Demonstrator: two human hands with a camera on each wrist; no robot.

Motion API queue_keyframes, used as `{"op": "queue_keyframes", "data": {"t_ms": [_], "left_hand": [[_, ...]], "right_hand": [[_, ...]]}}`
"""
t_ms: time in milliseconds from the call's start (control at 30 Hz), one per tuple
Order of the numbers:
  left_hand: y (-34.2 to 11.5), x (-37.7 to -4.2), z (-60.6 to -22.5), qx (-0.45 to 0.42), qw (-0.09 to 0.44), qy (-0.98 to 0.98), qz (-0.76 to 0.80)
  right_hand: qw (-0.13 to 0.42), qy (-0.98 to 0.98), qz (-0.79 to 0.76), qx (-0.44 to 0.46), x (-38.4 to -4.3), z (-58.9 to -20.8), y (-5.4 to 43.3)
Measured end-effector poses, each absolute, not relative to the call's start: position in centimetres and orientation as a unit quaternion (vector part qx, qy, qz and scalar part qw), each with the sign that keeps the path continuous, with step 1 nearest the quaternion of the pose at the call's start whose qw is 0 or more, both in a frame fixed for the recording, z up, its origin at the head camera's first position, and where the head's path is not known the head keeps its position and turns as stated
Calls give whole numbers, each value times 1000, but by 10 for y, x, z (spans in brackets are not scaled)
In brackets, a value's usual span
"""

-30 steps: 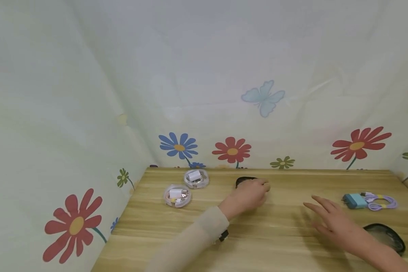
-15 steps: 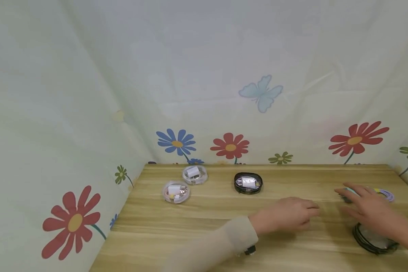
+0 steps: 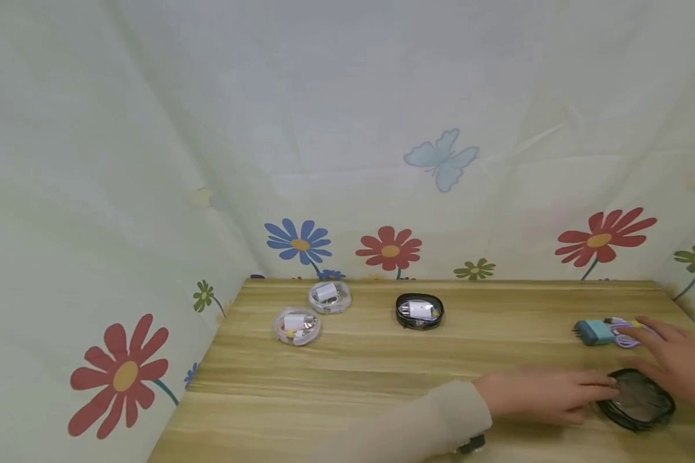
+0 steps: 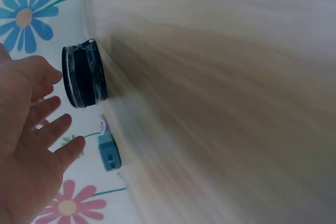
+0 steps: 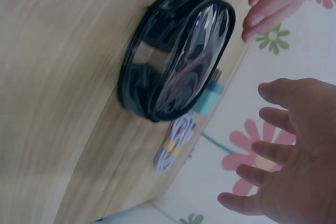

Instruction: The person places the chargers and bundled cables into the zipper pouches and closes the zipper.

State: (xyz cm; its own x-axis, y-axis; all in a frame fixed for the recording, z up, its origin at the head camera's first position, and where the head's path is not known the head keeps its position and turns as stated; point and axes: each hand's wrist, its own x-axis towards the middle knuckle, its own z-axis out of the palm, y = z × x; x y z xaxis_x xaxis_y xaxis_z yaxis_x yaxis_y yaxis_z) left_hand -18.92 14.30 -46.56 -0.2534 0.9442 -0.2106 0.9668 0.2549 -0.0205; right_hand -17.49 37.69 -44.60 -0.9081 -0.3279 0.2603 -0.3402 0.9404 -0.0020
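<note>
A small clear pouch with black trim point(image 3: 637, 400) lies at the front right of the wooden table. My left hand point(image 3: 547, 392) reaches to its left side, fingers extended and fingertips right at the black rim in the head view. On the other side, my right hand point(image 3: 680, 360) is spread, its fingers overlapping a bundled lilac cable point(image 3: 625, 339). The right wrist view shows the pouch point(image 5: 176, 59) standing between both hands, with nothing in the right hand's point(image 5: 299, 145) grasp. A teal charger plug point(image 3: 593, 332) lies beside the cable.
A black-rimmed clear case point(image 3: 419, 311) with a white charger sits at the back middle. Two clear round cases point(image 3: 297, 326) with white chargers and cables stand at the back left. A flower-printed curtain point(image 3: 347, 161) borders the table's rear and sides.
My left hand has left the black-rimmed case at the back and moved right to the pouch. My right hand has shifted right, past the charger plug and over the cable.
</note>
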Motion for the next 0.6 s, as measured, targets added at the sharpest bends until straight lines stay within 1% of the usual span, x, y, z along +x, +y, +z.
{"op": "queue_keyframes", "data": {"t_ms": [33, 100, 167, 333, 400, 500, 600], "left_hand": [[147, -189, -466, 608, 82, 787, -74], [155, -190, -467, 612, 90, 782, -78], [162, -189, -468, 622, 78, 772, -104], [172, -187, -470, 634, 44, 755, -162], [174, -187, -471, 636, 42, 752, -165], [173, -189, -471, 637, 51, 756, -140], [171, -191, -468, 623, 72, 772, -103]], "right_hand": [[144, -974, 24, 171, -174, -448, 380], [157, -972, 25, 174, -172, -451, 385], [167, -969, 29, 181, -171, -453, 388], [165, -971, 29, 172, -168, -451, 392], [163, -972, 26, 170, -167, -450, 393], [173, -968, 23, 178, -166, -450, 394], [200, -960, 30, 191, -166, -453, 397]]}}
